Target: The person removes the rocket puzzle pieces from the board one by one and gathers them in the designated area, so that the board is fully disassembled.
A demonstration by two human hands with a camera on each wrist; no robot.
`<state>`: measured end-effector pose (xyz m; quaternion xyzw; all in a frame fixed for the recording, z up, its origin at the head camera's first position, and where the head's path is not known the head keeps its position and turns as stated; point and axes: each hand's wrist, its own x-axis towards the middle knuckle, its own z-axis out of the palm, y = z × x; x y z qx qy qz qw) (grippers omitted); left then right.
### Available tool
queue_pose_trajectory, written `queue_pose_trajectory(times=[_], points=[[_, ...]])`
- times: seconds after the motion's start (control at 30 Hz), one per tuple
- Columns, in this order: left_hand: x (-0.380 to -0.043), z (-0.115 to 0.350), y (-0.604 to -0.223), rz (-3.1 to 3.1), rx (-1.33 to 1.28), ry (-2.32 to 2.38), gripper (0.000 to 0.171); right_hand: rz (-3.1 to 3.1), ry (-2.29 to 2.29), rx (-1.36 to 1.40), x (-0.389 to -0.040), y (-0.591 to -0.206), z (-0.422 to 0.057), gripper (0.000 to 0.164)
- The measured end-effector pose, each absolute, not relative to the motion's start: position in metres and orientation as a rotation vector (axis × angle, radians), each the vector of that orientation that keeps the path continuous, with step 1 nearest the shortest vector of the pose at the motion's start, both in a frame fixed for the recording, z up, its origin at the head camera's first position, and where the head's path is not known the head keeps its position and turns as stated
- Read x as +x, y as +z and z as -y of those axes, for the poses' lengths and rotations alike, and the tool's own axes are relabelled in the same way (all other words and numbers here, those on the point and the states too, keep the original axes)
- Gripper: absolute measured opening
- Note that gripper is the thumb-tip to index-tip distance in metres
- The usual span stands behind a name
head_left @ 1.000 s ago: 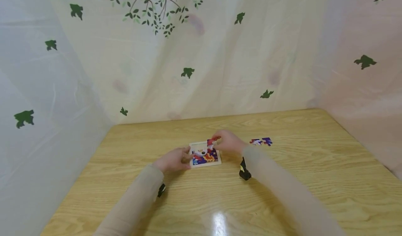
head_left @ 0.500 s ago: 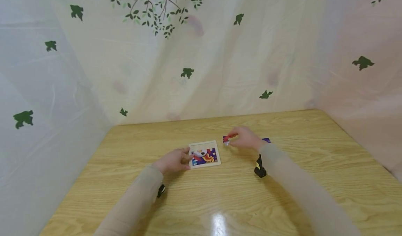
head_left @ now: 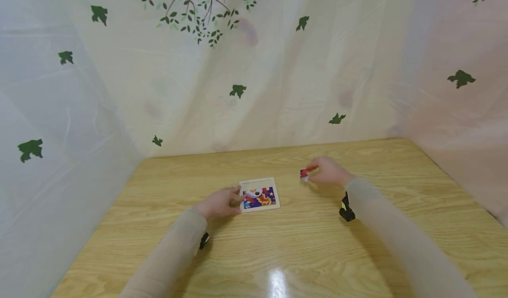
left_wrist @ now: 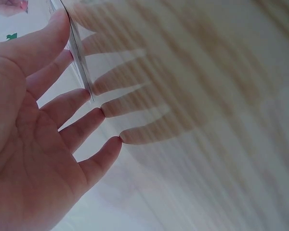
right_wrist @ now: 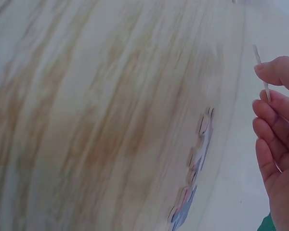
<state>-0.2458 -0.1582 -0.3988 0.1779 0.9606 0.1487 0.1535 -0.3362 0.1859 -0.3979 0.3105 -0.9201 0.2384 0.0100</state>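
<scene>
1. Out to the right goes the eye, and there's the right hand (head_left: pixel 327 171), over the wooden table (head_left: pixel 254 249), thumb and fingers pinching a small puzzle piece (head_left: pixel 304 173) in red, purple and white
2. The right wrist view catches that piece almost edge-on, a thin strip in the pinch, apart from the loose pieces (right_wrist: pixel 190 173) lying flat on the wood
3. Across to the left hand (head_left: pixel 219 202), fingers spread, at the left edge of the puzzle tray (head_left: pixel 260 208); the left wrist view shows them fanned, thumb touching the tray's edge
4. The tray lies flat between the hands, fitted pieces (head_left: pixel 259 199) filling its lower part with purple and flame orange, pale floor showing above
5. Pale sleeves (head_left: pixel 397 232) cover both arms, a black device (head_left: pixel 346 207) at the right wrist, and behind it all hangs a pale curtain (head_left: pixel 190 108) dotted with green bird shapes (head_left: pixel 237 91)
</scene>
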Motion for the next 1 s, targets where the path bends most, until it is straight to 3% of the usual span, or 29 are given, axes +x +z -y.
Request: queue_pose_trajectory(times=[1.0], points=[[-0.253,0.154,-0.4,-2.74,0.459,0.445,0.048,2.944,0.453,1.126,-0.349,-0.409,-0.201,0.018]])
